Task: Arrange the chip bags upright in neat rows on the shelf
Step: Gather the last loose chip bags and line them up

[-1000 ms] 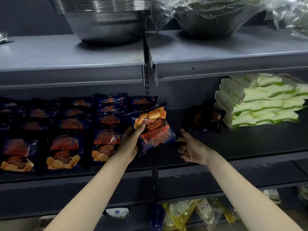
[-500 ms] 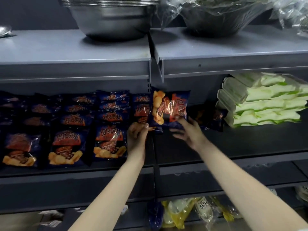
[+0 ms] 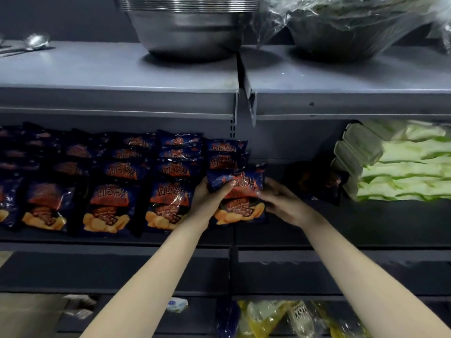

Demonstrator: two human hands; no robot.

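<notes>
Left hand [image 3: 207, 203] grips the dark blue foil chip bag with orange print [image 3: 240, 203]: thumb across the front, fingers wrapped behind the left edge. Right hand [image 3: 284, 203] is at the bag's right edge, but it is motion-blurred and I cannot tell whether it pinches or only presses. The hands are close together with the bag between them.

The bag is upright, print facing out, at the front of the dark grey metal shelf [image 3: 366, 223]. It is the front bag of the rightmost column, just right of the standing rows of matching blue chip bags [image 3: 109, 191].

To do this step well, I'd seat the bottom seam flat on the shelf and push the bag back until it leans on the bag behind. Then line the front face up with the neighbouring column and let go one hand at a time (foil bags are puffy and light, so I'd expect it to tip or slide if released fast).

Other things:
- A loose dark chip bag [image 3: 317, 181] lies further right and back, not in any row. It is probably the next one.
- The stack of pale green and white wrapped packs [image 3: 402, 167] limits how far rows can spread right.
- The upper shelf lip sits low over the rows, so headroom looks tight.
- Nested steel bowls [image 3: 190, 32] and a plastic-wrapped bowl [image 3: 341, 28] stand on the top shelf, and yellow packets [image 3: 268, 318] lie below. None is in the way.
</notes>
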